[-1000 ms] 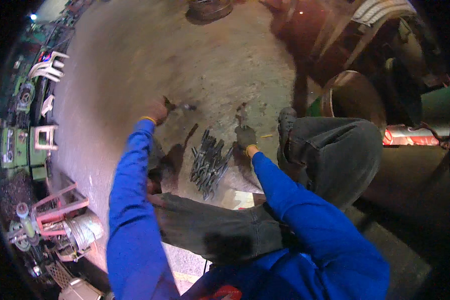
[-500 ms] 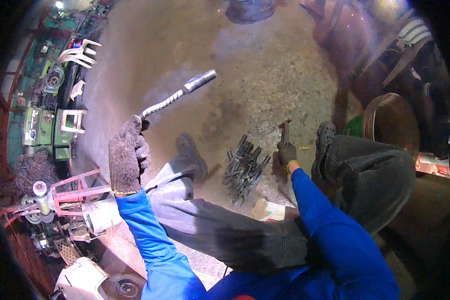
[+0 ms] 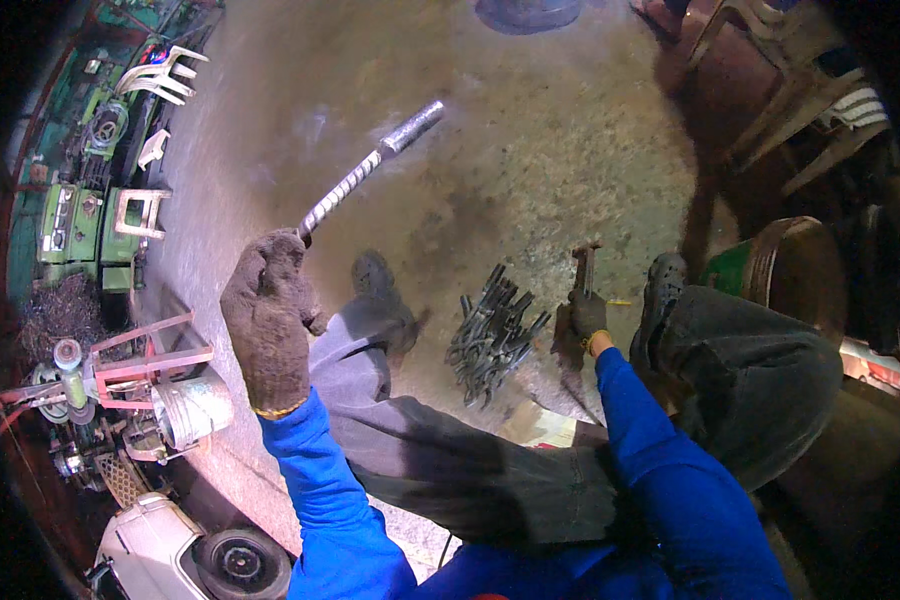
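My left hand (image 3: 268,320), in a dark knit glove, is raised at the left and closed round the lower end of a ribbed metal bar (image 3: 345,190). The bar slants up and right, ending in a thicker, shiny cylinder. Low over the floor between my feet, my gloved right hand (image 3: 588,314) grips a small brownish hammer (image 3: 584,266) by its handle, head pointing away from me. Just left of that hand lies a heap of dark metal rod pieces (image 3: 493,335), several with bent ends.
A green-rimmed round container (image 3: 740,265) stands by my right leg. At the left are a red metal frame (image 3: 155,365), a white bucket (image 3: 192,408), green machines (image 3: 70,235) and a white plastic chair (image 3: 160,75). A blue tub (image 3: 527,14) sits at the far edge.
My left hand has shifted slightly right, and the bar's thick end now points higher and farther right. The right hand keeps its grip on the hammer; the whole view has tilted a little.
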### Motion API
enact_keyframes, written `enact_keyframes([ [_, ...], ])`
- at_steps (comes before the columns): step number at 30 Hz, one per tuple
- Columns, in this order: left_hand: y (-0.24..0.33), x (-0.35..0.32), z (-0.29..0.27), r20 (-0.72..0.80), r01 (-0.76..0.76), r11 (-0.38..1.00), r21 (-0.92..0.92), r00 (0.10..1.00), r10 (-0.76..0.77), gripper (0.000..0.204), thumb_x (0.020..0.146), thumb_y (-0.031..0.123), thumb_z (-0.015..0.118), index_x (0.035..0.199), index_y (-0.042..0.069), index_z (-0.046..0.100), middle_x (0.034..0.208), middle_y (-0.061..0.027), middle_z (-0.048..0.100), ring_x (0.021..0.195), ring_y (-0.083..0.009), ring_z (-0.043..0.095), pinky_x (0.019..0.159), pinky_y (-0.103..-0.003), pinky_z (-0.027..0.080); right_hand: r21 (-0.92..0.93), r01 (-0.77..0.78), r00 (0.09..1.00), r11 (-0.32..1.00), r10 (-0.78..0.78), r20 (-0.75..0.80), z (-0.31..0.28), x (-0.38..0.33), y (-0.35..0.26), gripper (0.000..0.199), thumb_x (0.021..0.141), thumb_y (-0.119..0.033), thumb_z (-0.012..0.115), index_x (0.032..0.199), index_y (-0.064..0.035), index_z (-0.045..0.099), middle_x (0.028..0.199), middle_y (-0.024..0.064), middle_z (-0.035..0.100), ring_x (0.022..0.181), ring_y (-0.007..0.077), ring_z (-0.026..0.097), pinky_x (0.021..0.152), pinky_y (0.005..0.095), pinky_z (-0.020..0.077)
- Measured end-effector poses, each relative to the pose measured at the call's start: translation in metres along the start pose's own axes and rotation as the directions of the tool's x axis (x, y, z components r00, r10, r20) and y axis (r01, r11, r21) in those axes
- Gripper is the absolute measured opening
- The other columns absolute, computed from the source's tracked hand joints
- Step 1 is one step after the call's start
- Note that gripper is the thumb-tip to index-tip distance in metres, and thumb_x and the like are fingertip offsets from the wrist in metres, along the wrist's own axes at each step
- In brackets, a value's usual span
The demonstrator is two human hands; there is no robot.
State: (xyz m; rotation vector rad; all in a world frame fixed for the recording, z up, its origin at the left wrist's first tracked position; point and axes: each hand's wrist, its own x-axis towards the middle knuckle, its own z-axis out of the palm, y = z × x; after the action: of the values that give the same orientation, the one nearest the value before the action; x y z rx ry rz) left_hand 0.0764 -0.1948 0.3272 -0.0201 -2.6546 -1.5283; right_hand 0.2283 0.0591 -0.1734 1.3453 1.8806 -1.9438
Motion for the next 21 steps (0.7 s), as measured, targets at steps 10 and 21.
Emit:
enact_keyframes([
  [10,0.004,-0.001,0.029,-0.021,-0.293,0.9,0.321,0.948,0.316,0.019,0.1,0.02,0.071,0.111,0.005,0.073,0.081,-0.0041,0.069,0.061,-0.0094,0.057,0.057,-0.028,0.045,-0.091,0.086,0.995,0.992,-0.091,-0.045,-0.012,0.007,0.005,0.029,0.088,-0.027,0.071,0.089,0.0016,0.068,0.071,0.0145,0.065,0.062,0.0272,0.064,0.06,0.0442,0.0484],
  [21,0.005,-0.002,0.026,0.022,-0.364,0.825,0.432,0.919,0.394,0.019,0.097,0.019,0.073,0.108,0.003,0.074,0.091,-0.0137,0.076,0.08,-0.0219,0.075,0.071,-0.036,0.056,0.113,-0.043,0.998,0.993,0.048,-0.048,-0.012,-0.014,-0.026,0.032,0.089,-0.03,0.068,0.087,0.0028,0.069,0.069,0.0115,0.066,0.059,0.023,0.062,0.057,0.0425,0.0471],
])
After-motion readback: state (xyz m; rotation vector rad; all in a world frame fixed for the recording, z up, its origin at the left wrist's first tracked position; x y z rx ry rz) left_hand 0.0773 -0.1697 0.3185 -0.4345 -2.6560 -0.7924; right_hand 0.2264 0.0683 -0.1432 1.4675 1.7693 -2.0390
